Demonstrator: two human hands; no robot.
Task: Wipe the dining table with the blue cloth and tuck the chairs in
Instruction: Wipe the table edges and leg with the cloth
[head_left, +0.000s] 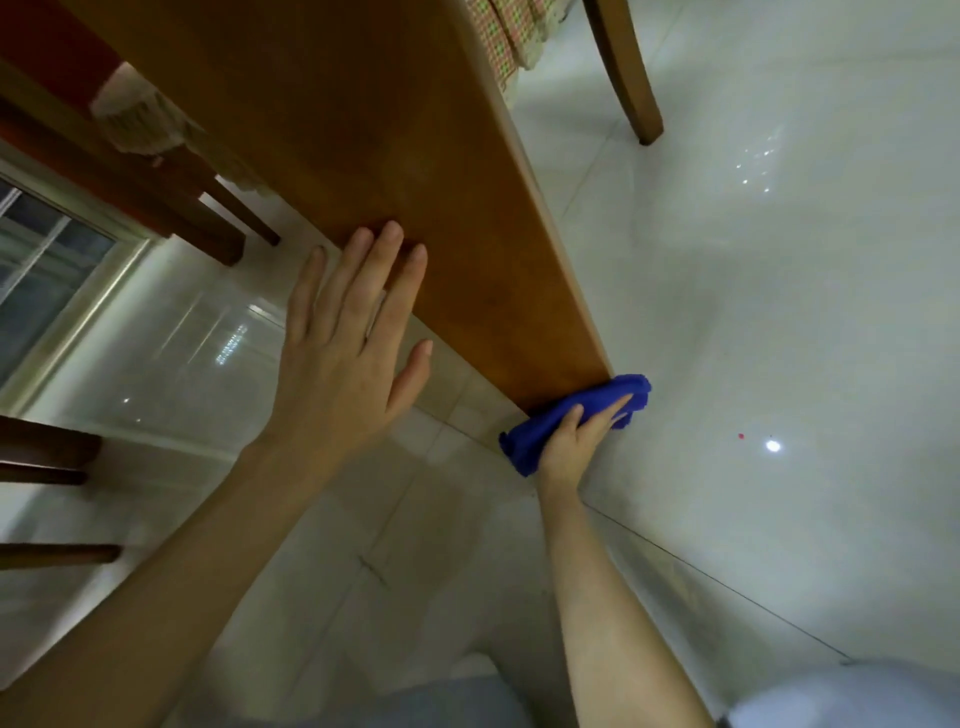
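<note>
The wooden dining table (363, 135) runs from the top left down to a near corner in the middle of the head view. My left hand (348, 343) lies flat with straight fingers, its fingertips resting on the table's near edge. My right hand (576, 441) grips the bunched blue cloth (540, 431) and holds it against the table's near corner. A chair with a checked seat cushion (498, 41) stands at the table's right side, one wooden leg (631, 78) on the floor. Another chair with a pale fringed cushion (140, 119) stands at the left side.
Glossy white floor tiles (753, 312) fill the right and lower part of the view. Dark wooden chair legs (47, 457) stick in from the left edge. A window frame (67, 280) sits at the far left. My grey-clad legs (441, 701) are at the bottom.
</note>
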